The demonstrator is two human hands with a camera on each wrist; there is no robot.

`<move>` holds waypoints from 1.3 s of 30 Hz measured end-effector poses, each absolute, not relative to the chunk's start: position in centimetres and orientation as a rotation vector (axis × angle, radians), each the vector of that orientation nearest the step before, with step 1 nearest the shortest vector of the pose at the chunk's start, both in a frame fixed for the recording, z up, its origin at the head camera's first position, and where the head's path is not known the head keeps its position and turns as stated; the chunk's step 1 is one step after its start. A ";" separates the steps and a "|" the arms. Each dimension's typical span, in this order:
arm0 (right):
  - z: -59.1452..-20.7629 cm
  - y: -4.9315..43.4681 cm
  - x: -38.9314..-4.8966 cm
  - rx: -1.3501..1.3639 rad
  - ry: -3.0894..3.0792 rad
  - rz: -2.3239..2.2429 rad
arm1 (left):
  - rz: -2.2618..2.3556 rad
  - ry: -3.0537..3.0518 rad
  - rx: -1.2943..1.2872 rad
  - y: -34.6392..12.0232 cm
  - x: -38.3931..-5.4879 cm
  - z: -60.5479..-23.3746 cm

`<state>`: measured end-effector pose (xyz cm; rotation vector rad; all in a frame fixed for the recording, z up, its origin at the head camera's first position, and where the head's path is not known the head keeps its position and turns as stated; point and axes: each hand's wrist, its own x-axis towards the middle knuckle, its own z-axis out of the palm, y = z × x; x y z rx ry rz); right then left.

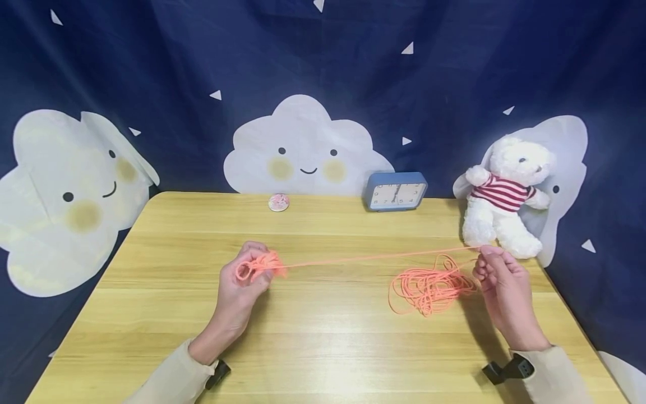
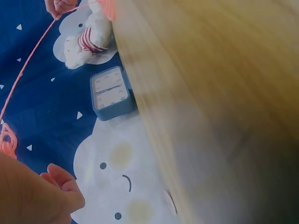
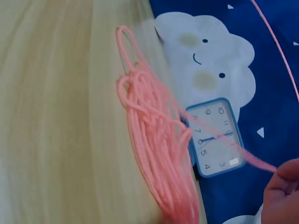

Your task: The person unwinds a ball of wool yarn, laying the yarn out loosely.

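Above the left half of the table, my left hand [image 1: 241, 286] grips a small looped bundle of orange-pink cord [image 1: 270, 262], with a loop poking out on its left side. From that bundle a taut strand [image 1: 363, 258] runs across to my right hand [image 1: 507, 286], which pinches it between thumb and fingers. Beneath this strand a loose, tangled heap of the same cord [image 1: 429, 289] lies on the table, close to the right hand. In the right wrist view the heap [image 3: 154, 140] shows long loops, and one length rises from it to the right hand [image 3: 285, 191].
A blue clock [image 1: 396, 192] stands at the table's back edge, with a small round patterned disc [image 1: 278, 202] left of it. A white teddy bear [image 1: 504, 196] in a striped shirt sits at the back right. Behind the wooden table [image 1: 323, 348] hangs a dark blue curtain [image 1: 323, 56].
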<state>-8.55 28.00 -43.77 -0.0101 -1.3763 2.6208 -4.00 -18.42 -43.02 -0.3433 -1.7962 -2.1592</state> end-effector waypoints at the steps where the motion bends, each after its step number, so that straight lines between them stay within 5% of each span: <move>1: -43.7 28.1 -8.6 -0.025 -1.340 2.617 | -2.146 -1.809 -0.343 -18.4 -4.0 -43.0; 15: -43.1 30.0 -9.0 -0.082 -1.123 2.597 | -2.212 -1.698 -0.382 -18.6 -4.2 -43.1; 31: -46.5 32.8 -9.3 -0.150 -2.058 2.529 | -2.263 -1.650 -0.394 -18.2 -4.4 -42.8; 39: -46.6 32.9 -9.1 -0.252 -2.515 2.140 | -2.287 -1.653 -0.391 -17.8 -4.6 -42.9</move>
